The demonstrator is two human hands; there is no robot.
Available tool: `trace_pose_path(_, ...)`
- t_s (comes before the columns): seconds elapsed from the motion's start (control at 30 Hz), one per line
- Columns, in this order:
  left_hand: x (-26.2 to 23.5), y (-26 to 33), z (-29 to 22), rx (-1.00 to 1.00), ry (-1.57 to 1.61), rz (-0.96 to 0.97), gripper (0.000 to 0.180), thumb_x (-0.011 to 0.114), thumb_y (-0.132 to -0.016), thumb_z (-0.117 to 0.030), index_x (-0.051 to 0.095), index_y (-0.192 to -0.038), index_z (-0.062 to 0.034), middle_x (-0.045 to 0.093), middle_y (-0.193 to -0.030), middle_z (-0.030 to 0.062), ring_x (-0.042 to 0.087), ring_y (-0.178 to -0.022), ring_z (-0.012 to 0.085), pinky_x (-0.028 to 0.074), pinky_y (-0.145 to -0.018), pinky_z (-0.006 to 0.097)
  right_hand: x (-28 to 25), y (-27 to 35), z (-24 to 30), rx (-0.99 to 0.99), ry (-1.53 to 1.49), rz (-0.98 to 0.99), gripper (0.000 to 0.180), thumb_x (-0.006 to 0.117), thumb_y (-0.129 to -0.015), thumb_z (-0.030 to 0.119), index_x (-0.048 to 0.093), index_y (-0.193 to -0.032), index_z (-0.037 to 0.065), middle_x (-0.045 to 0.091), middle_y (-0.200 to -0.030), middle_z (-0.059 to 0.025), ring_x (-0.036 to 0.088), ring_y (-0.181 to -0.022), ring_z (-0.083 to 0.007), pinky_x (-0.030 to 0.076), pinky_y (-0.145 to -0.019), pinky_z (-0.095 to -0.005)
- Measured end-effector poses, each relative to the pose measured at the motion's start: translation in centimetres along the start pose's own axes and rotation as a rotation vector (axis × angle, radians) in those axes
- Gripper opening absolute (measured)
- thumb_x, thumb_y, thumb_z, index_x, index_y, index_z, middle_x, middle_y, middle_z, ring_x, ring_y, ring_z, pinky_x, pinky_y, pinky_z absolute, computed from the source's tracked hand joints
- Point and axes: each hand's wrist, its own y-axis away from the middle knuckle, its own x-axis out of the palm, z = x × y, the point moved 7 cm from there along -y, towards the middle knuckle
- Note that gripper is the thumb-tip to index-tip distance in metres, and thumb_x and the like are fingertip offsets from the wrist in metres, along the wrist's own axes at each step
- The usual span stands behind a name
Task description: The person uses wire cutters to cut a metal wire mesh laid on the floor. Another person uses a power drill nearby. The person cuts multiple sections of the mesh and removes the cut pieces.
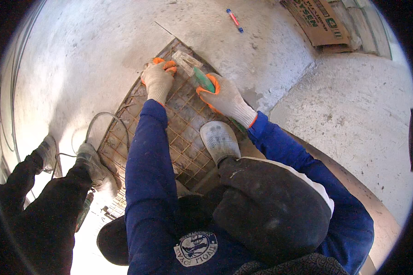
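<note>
My left hand (pixel 159 80), in a pale knitted glove with orange-coated fingers, is closed at the far left edge of a rusty wire mesh (pixel 181 137). Its fingertips are curled, and what they grip, if anything, is hidden. My right hand (pixel 225 96), gloved the same way, is wrapped round a green-handled tool (pixel 203 79). The tool's pale, dusty, block-like head (pixel 187 62) points toward the mesh's far corner, beside my left hand; its exact kind is unclear. The mesh lies within a dark-edged rectangular frame on the floor.
My grey perforated shoe (pixel 219 140) rests over the mesh. At left stands another person, whose dusty boot (pixel 94 167) is beside the frame, near a looping cable (pixel 106 113). A red-and-blue marker (pixel 234 20) lies on the concrete floor. Cardboard (pixel 319 23) is at the far right.
</note>
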Motion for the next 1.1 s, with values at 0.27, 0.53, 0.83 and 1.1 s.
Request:
trace_pose_path(0.27,-0.7,0.5,-0.3,0.076,0.034,-0.047,0.021,0.064,-0.088,-0.032,0.076,-0.106,-0.0313,0.068,-0.11,0.0047,0.062,-0.107,0.0268,0.048,-0.089,0.042,1.6,-1.7,-1.6,0.154,0.095,0.069,0.03,0.065,-0.089,0.031,0.06,-0.102,0.005,0.062,-0.062,-0.0078,0.061,-0.049,-0.0165,0.049,-0.047,-0.0329)
trace_pose_path(0.53,-0.3,0.3,0.0,0.045,-0.013,-0.074,0.02,0.066,-0.085,-0.033,0.076,-0.101,-0.0259,0.067,-0.107,0.0123,0.062,-0.105,0.0303,0.049,-0.087,0.044,1.4,-1.6,0.4,-0.03,0.202,0.011,0.03,0.065,-0.088,0.032,0.06,-0.101,0.005,0.066,-0.067,-0.012,0.066,-0.056,-0.0227,0.052,-0.055,-0.038)
trace_pose_path(0.83,-0.6,0.4,-0.1,0.036,0.041,-0.019,0.023,0.066,-0.087,-0.033,0.075,-0.108,-0.0283,0.068,-0.112,0.0093,0.062,-0.108,0.0295,0.049,-0.09,0.043,1.3,-1.3,0.3,-0.094,0.083,-0.038,0.029,0.065,-0.088,0.032,0.06,-0.098,0.005,0.064,-0.064,-0.0074,0.064,-0.051,-0.0184,0.051,-0.05,-0.0346)
trace_pose_path(1.1,-1.7,0.8,-0.5,0.134,0.043,-0.155,0.022,0.065,-0.085,-0.031,0.074,-0.101,-0.0194,0.07,-0.097,0.0134,0.068,-0.092,0.033,0.052,-0.082,0.047,1.3,-2.1,0.9,0.071,-0.007,0.03,0.029,0.067,-0.09,0.03,0.059,-0.099,0.004,0.061,-0.064,-0.0043,0.058,-0.048,-0.013,0.047,-0.047,-0.0306)
